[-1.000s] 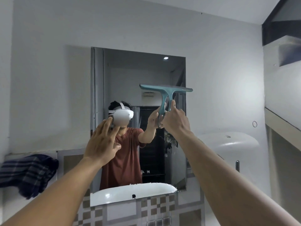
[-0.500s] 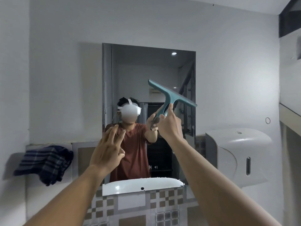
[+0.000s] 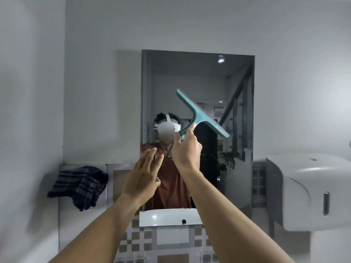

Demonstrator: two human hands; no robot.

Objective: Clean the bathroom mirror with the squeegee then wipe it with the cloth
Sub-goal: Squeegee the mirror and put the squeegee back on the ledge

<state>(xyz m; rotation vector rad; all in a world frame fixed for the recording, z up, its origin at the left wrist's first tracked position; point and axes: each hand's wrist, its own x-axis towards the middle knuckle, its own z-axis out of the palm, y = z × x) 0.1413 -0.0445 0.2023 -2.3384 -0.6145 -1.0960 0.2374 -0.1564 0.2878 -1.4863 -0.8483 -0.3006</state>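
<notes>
A rectangular mirror [image 3: 199,76] hangs on the white wall ahead. My right hand [image 3: 187,149] is shut on the handle of a teal squeegee [image 3: 201,114], held up in front of the mirror's middle with its blade tilted down to the right. Whether the blade touches the glass I cannot tell. My left hand [image 3: 142,177] is raised just left of and below the right hand, fingers spread, holding nothing. A dark striped cloth [image 3: 79,185] lies bunched on a ledge to the left of the mirror.
A white wall dispenser [image 3: 307,192] juts out at the right. Below the mirror is a checkered tile wall [image 3: 163,242]. A white wall closes in on the left. A person wearing a headset is reflected in the mirror.
The squeegee has tilted from level to slanting down-right and shifted left across the mirror. My left hand has drawn closer to the right hand. The view has shifted, moving the mirror rightward in frame.
</notes>
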